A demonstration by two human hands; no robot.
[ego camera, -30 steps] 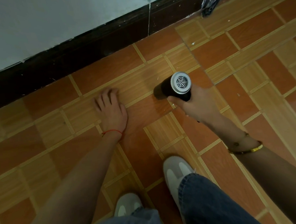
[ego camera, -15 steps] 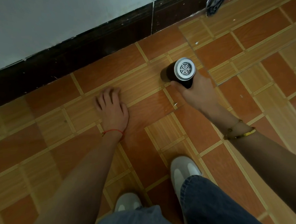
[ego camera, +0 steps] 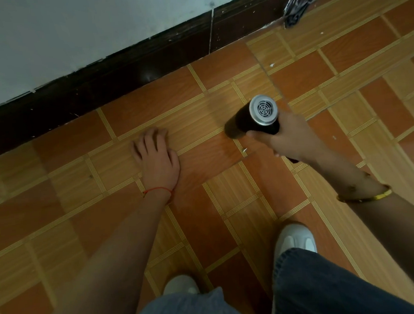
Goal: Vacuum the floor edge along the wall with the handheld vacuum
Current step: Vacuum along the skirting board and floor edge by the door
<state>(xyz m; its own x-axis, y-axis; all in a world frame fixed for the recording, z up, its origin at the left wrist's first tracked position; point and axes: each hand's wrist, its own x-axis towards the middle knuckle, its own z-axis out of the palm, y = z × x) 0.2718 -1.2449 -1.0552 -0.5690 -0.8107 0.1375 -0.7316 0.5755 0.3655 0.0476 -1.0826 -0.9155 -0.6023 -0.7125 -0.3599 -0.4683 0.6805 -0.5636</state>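
The handheld vacuum [ego camera: 252, 118] is a black cylinder with a round silver vented end cap facing me. My right hand [ego camera: 290, 138] grips its handle from below, and the nozzle end points down-left at the tiled floor, short of the dark skirting board [ego camera: 121, 72]. My left hand [ego camera: 155, 155] rests flat on the floor to the left of the vacuum, fingers spread toward the wall, a red string on its wrist. The nozzle tip itself is blurred and dark.
Orange and tan patterned floor tiles [ego camera: 340, 49] run up to the skirting under a pale wall [ego camera: 69, 31]. A dark shiny object [ego camera: 298, 1] lies by the wall at top right. White specks [ego camera: 272, 65] dot the floor. My two white shoes [ego camera: 295, 239] stand near the bottom.
The vacuum and my right hand swung away from the wall and back toward me after moving out half a second ago. My left hand stayed planted on the floor.
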